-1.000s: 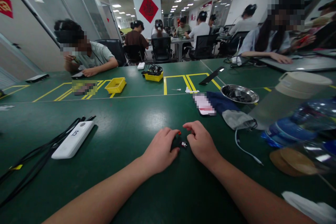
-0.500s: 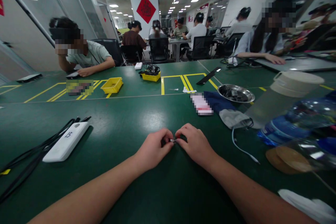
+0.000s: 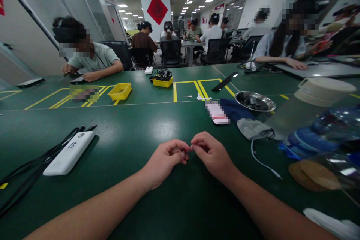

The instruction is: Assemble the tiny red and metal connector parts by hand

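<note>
Just above the green table (image 3: 120, 202), my two hands meet near the middle of the view. My left hand (image 3: 168, 156) is closed on a small dark and shiny object (image 3: 184, 151), too small to name, held between thumb and fingers. My right hand (image 3: 209, 152) is pinched, its fingertips beside that object and touching the left fingertips; whether anything sits in this pinch is hidden. A phone (image 3: 218, 113) and a blue and grey pouch (image 3: 250, 125) lie beyond my right hand.
At left lies a white power bank (image 3: 69, 153) beside black cables (image 3: 33, 163). Yellow trays (image 3: 120, 91) stand farther back. A metal bowl (image 3: 255, 101), a large cup (image 3: 303, 107) and plastic bottles (image 3: 309, 138) crowd the right. People sit across the table.
The small object now shows inside the left fingers, and the left hand has turned slightly. The right fingertips have shifted a little up. Across the table, a person's hand has dropped from the head.
</note>
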Motion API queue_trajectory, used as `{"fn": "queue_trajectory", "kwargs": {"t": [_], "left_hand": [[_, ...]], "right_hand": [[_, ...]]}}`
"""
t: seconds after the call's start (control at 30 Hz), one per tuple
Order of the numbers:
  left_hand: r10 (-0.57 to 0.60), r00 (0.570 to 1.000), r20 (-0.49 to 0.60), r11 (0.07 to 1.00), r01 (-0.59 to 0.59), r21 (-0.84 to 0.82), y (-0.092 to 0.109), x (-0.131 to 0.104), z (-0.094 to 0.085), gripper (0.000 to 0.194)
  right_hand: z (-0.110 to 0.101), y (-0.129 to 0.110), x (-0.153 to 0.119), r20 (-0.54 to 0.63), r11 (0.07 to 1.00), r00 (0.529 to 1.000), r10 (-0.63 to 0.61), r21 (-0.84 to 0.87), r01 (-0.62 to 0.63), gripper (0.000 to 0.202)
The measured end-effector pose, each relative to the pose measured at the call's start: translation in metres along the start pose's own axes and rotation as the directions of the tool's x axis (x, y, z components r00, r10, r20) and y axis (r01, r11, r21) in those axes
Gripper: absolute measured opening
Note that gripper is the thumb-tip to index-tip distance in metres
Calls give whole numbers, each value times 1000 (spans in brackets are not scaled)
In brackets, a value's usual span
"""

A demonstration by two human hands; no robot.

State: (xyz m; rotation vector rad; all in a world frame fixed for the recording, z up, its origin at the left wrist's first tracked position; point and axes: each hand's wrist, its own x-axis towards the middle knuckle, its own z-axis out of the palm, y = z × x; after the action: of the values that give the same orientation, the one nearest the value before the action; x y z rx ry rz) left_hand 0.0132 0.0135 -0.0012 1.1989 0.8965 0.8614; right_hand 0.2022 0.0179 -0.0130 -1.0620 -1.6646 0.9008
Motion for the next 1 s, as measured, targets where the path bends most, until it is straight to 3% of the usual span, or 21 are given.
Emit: {"fn": "queue_trajectory", "kwargs": {"t": [0.1, 0.23, 0.53, 0.73, 1.0], "left_hand": [[3, 1000, -1, 1000, -3, 3, -2, 1, 1, 26], [-33, 998, -47, 997, 30, -68, -4, 4, -1, 22], [-31, 996, -86, 999, 27, -43, -7, 6, -3, 26], [-58, 997, -57, 989, 49, -141, -5, 5, -2, 21], [-107, 986, -128, 972, 76, -223, -5, 6, -1, 23]], "right_hand": [[1, 1, 0, -1, 998, 999, 52, 43, -51, 8], [3, 0, -2, -6, 998, 1000, 30, 52, -29, 8], [2, -5, 1, -8, 971, 985, 174, 168, -170, 8], [6, -7, 1, 15, 919, 961, 278, 287, -270, 10], [3, -2, 4, 115, 791, 922, 369, 481, -377, 15]]}}
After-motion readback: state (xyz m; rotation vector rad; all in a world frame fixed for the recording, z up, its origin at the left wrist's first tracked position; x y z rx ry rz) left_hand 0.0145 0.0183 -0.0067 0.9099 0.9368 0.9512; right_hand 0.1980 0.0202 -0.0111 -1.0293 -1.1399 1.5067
